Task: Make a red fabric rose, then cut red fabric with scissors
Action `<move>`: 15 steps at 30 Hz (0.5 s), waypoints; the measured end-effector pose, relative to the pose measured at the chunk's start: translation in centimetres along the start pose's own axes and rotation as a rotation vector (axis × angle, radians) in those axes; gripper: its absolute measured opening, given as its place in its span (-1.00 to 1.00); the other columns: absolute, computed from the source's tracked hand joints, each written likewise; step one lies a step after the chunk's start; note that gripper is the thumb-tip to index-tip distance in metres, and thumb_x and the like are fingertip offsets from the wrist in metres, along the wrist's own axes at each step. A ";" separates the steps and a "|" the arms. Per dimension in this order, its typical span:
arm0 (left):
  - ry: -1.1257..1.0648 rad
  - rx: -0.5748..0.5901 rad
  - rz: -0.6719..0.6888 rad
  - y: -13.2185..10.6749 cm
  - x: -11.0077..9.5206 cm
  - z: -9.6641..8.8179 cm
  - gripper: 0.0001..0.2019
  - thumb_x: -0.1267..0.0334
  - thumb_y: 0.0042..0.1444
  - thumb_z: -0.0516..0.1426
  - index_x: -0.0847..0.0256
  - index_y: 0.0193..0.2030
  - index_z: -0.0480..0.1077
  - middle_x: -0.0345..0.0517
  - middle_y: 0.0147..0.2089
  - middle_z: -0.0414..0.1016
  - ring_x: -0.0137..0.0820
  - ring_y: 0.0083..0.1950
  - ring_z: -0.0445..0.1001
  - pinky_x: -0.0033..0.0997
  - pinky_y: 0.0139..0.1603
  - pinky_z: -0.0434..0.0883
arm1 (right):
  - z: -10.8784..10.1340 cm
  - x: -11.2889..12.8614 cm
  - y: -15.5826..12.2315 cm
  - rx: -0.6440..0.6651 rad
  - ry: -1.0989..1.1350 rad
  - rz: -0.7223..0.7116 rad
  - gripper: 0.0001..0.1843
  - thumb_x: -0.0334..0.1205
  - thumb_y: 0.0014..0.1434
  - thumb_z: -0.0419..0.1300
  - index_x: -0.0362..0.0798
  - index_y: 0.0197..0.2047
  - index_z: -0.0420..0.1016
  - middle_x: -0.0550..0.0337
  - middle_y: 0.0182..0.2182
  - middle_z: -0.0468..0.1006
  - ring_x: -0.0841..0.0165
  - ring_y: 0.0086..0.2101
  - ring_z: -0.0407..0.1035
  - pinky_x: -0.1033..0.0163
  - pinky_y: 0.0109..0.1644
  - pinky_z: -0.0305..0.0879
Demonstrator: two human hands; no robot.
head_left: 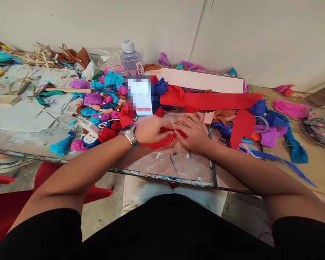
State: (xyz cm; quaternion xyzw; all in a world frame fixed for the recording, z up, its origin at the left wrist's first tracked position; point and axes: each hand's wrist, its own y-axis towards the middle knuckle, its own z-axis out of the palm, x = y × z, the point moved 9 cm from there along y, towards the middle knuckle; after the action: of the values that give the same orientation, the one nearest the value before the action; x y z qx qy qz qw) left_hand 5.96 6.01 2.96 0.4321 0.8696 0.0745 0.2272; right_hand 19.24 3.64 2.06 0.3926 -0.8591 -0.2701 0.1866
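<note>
My left hand [151,129] and my right hand [193,132] meet over a glass panel [178,162] at the table's front. Both are closed on one piece of red crepe paper [162,141], pinching its folded top edge between fingers and thumbs. A metal watch [130,134] is on my left wrist. Just behind my hands a phone [141,95] stands propped up. Long red paper strips [211,101] lie flat behind and to the right of my hands.
Small paper roses in red, pink, teal and purple [105,104] are heaped at the left, with a water bottle [131,57] behind them. Blue and purple paper scraps [273,133] and a tape roll [261,124] lie right. Wooden sticks [38,57] are piled far left.
</note>
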 end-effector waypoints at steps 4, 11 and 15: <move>-0.006 -0.023 -0.004 -0.1 0.0 -0.1 -0.81 0.13 0.32 0.23 0.15 -0.18 0.64 -0.18 -0.30 0.72 -0.40 -0.38 0.58 -0.39 -0.33 0.28 | -0.2 0.2 0.0 -0.018 -0.004 -0.016 -0.91 -0.17 0.42 0.26 0.07 -0.11 0.61 0.16 0.05 0.72 0.07 0.10 0.43 -0.21 0.27 0.10; -0.031 -0.015 -0.017 0.0 0.2 -0.3 -0.84 0.16 0.28 0.23 0.16 -0.20 0.61 -0.20 -0.31 0.70 -0.41 -0.38 0.56 -0.39 -0.30 0.31 | -0.3 0.1 0.0 -0.005 0.019 0.001 -0.89 -0.20 0.40 0.25 0.09 -0.08 0.63 0.15 0.04 0.71 0.07 0.09 0.44 -0.21 0.28 0.11; -0.005 0.006 -0.036 0.0 0.3 -0.2 -0.84 0.17 0.25 0.22 0.16 -0.21 0.61 -0.19 -0.31 0.70 -0.38 -0.35 0.59 -0.38 -0.29 0.33 | -0.1 0.1 0.0 0.015 0.034 0.012 -0.89 -0.21 0.38 0.25 0.10 -0.10 0.63 0.16 0.05 0.71 0.06 0.10 0.44 -0.22 0.28 0.09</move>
State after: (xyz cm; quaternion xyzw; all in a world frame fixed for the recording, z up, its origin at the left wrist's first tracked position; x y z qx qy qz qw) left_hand 5.69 6.25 3.01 0.4172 0.8768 0.0667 0.2295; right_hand 19.20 3.50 2.21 0.3932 -0.8602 -0.2559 0.1999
